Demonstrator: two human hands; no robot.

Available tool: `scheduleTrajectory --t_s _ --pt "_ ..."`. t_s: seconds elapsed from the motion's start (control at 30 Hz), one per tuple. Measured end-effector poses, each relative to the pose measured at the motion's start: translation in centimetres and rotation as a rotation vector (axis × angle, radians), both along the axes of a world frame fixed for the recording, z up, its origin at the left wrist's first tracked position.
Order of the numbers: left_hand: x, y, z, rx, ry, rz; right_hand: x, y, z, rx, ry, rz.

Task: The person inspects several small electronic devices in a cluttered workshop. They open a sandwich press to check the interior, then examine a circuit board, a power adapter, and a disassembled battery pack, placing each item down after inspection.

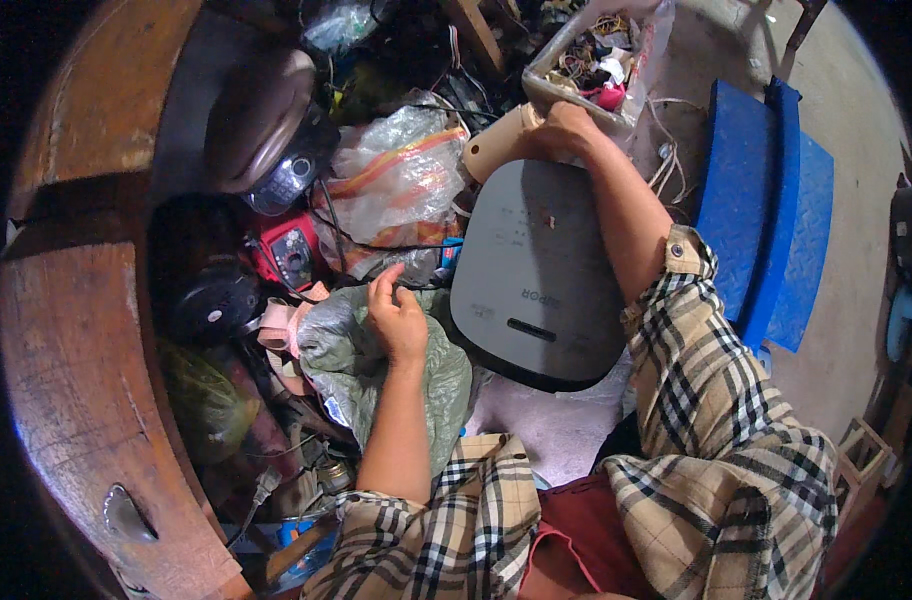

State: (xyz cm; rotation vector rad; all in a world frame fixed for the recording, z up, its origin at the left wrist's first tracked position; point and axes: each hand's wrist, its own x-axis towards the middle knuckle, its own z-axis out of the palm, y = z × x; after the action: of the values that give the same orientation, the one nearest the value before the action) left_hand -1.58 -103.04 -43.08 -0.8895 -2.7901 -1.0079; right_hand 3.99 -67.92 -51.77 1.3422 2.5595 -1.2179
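My right hand [566, 125] reaches to the top of the view, its fingers closed at the end of a beige plastic piece [496, 145] with a small hole, beside a plastic bin of cables and odds [544, 82]. My left hand [396, 315] hangs open and empty, fingers loosely bent, over a crumpled green woven sack [346, 355] with pink straps [281, 325] beside it. A dark grey appliance with a rounded rectangular top [531, 270] lies below my right arm. Striped plastic bags [386, 170] lie above my left hand.
A wooden cabinet [86, 350] lines the left side. Near it are a dark rounded appliance [261, 120], a red device [288, 250], a black object [206, 305], cords and a plug [266, 485]. Blue plastic panels [736, 200] stand at the right on a concrete floor [841, 130].
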Motion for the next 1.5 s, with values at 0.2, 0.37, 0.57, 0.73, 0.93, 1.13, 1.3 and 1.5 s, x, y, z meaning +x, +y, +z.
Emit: scheduleTrajectory --t_s 0.2,0.37,0.57,0.73,0.93,1.13,1.3,1.5 --pt "-1.0 -1.0 -1.1 0.039 -0.110 0.022 -2.4 0.7 1.2 -0.066 0.088 0.010" --pt "-0.9 -0.8 -0.8 0.021 -0.146 0.041 -2.2 1.1 2.4 0.054 0.138 0.055" --pt "-1.1 -0.8 -0.6 -0.028 -0.152 0.033 -2.3 0.0 -2.1 0.150 0.212 0.097" --pt "-0.9 -0.2 -1.1 -0.051 -0.206 0.023 -3.7 0.6 -4.7 0.082 -0.021 0.132" --pt "-0.9 -0.8 -1.4 -0.031 -0.157 -0.009 -4.4 -1.1 0.2 -0.086 0.057 0.129" --pt "-2.0 3.7 0.6 0.061 0.144 -0.190 -4.6 -1.6 -0.4 -0.026 0.039 0.093" --pt "-6.6 11.8 -6.4 -0.001 -0.434 -0.149 -2.7 0.1 -2.1 -0.112 0.077 0.111" --pt "-6.7 16.1 -8.2 0.206 -1.209 0.111 -0.8 -1.2 1.1 -0.206 0.113 0.050"
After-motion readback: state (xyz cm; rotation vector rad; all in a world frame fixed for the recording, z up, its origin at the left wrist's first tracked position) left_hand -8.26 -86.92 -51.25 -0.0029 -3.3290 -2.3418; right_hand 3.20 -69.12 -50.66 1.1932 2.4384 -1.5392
